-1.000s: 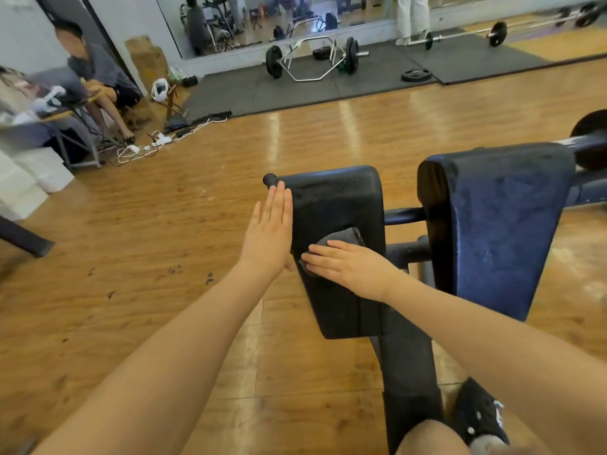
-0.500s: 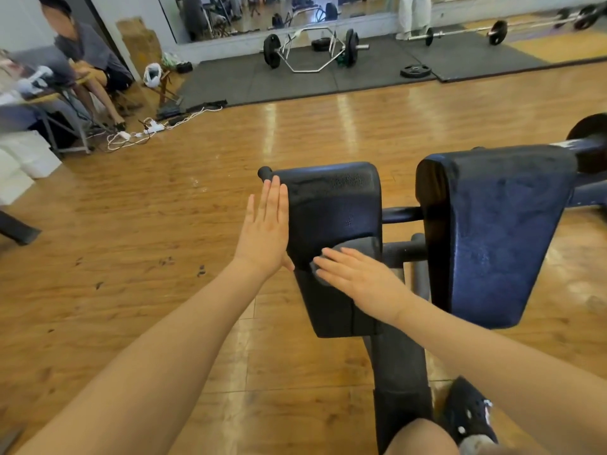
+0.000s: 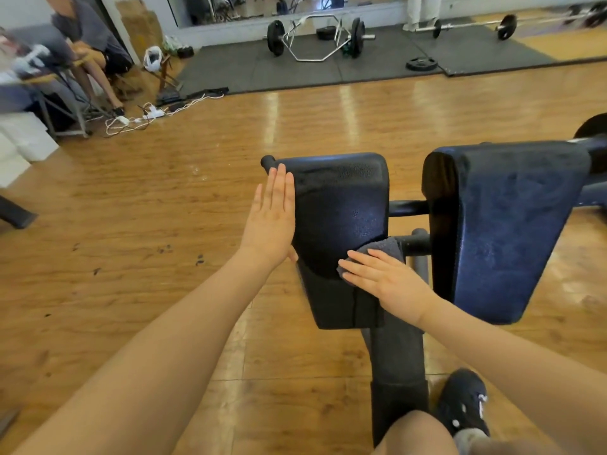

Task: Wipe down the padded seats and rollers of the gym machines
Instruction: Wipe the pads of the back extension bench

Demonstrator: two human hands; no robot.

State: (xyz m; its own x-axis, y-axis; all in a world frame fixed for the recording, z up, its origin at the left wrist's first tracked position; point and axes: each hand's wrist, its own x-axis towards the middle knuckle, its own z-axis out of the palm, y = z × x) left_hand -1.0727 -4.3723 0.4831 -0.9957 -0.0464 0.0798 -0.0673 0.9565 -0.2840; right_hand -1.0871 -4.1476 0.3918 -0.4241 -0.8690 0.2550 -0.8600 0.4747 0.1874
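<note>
While the glossy orange-brown wooden plank floor [image 3: 197, 224] is spreading across most of the view, two upright black padded vinyl machine pads are standing side by side above it on a dark metal frame [image 3: 399, 362]. The wider right-hand black pad [image 3: 512, 224] is sitting beside the narrower left-hand black pad [image 3: 338, 205], a black crossbar [image 3: 407, 207] joining them, and the narrower one is showing a wet sheen on its upper face. Beyond the planks, dark grey rubber gym mats [image 3: 249, 67] are lying along the far wall, carrying a chrome hexagonal trap bar with black plates [image 3: 315, 37] and a long straight barbell [image 3: 469, 26]. At far left a seated person in grey clothing [image 3: 88, 37] is sitting by a grey metal counter [image 3: 42, 90], with white power cables [image 3: 138, 121] trailing on the floor nearby. The left hand [image 3: 271, 221] is resting flat against the left edge of the narrower pad, fingers straight and together. The right hand [image 3: 384, 277] is pressing a small folded grey cloth [image 3: 382, 249] onto the lower right part of that same pad, fingers extended and slightly spread over it. A black shoe with white marks [image 3: 463, 402] is standing on the floor beside the frame's base.
</note>
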